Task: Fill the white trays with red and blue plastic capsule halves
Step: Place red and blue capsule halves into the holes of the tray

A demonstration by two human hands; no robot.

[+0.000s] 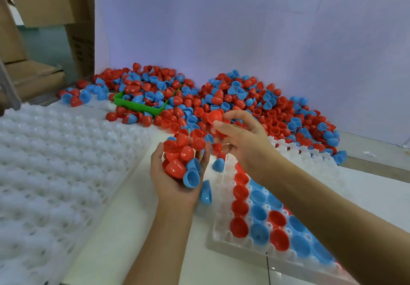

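Note:
My left hand (170, 182) is cupped palm up around a heap of red and blue capsule halves (182, 154) in the middle of the view. Just to its right, my right hand (241, 138) pinches a red capsule half (214, 116) between thumb and fingers, above the far end of a white tray (224, 242). That tray lies at the lower right, with rows of red and blue halves seated in its pockets; my right forearm hides part of it. A loose blue half (205, 192) lies beside the tray.
A big pile of red and blue halves (244, 105) spreads along the white back wall. A green bin (142, 106) sits in the pile. A stack of white trays (48, 174) fills the left. Cardboard boxes (44, 29) stand at the far left.

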